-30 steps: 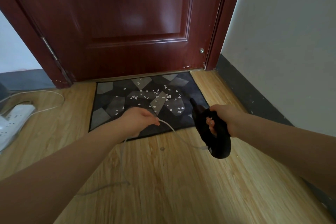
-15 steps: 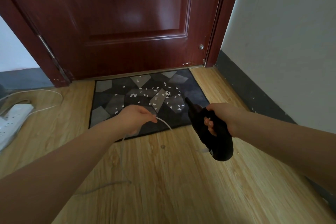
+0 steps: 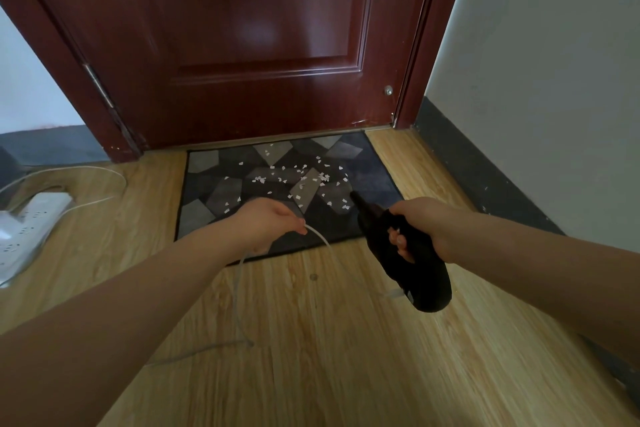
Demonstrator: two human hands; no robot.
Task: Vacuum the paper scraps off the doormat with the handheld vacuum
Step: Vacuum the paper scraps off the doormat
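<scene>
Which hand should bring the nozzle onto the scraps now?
Right. The right hand already grips the handheld vacuum, its nozzle aimed at the paper scraps on the doormat. The left hand only holds the cord.

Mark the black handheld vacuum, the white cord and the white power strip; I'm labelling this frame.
black handheld vacuum (image 3: 420, 274): head view, on its body.
white cord (image 3: 320, 236): head view, on the arc past the left hand.
white power strip (image 3: 29, 224): head view, on its top face.

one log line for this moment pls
stage: approach | right hand: grips handheld vacuum, nozzle aimed at doormat | left hand: holds white cord | paper scraps: on doormat
</scene>
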